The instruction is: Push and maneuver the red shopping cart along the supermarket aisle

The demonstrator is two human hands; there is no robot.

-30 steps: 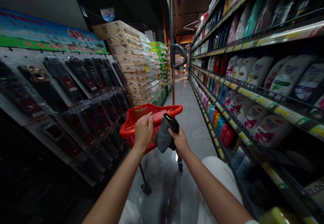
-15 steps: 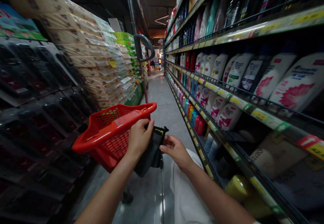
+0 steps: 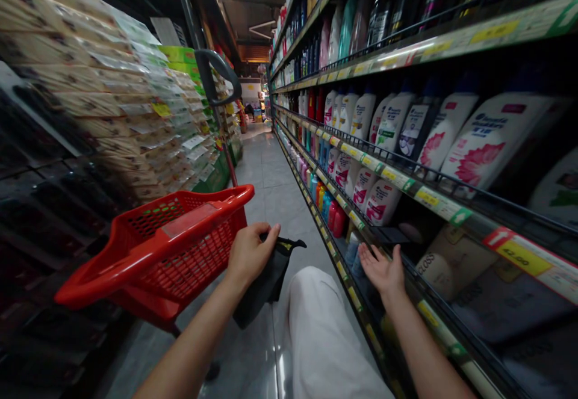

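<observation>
A narrow shop aisle with a pale tiled floor (image 3: 275, 188) runs away ahead, and a red basket (image 3: 153, 248) on a wheeled stand sits low on its near side, tilted, its tall pole ending in a dark curved handle (image 3: 217, 77) above it. Beyond the basket, on the side away from the person's body, stand stacked packs of wrapped goods (image 3: 112, 104). Across the aisle from the basket, a long shelf rack (image 3: 406, 179) carries white bottles with pink flowers (image 3: 451, 128) and, further along, smaller coloured bottles (image 3: 332, 209) near the floor. Just beside the basket's near corner, the left hand (image 3: 248, 254) has its fingers closed round the top of a dark fabric bag (image 3: 266, 278), which hangs down from the grip against the basket's side, a yellow edge showing at its mouth. The right hand (image 3: 382, 269) is well apart from the basket, over by the rack's lower shelf, palm turned out and fingers spread wide, holding nothing; whether it touches the shelf edge cannot be told. Between the two forearms lies the person's white trouser leg (image 3: 316, 327).
</observation>
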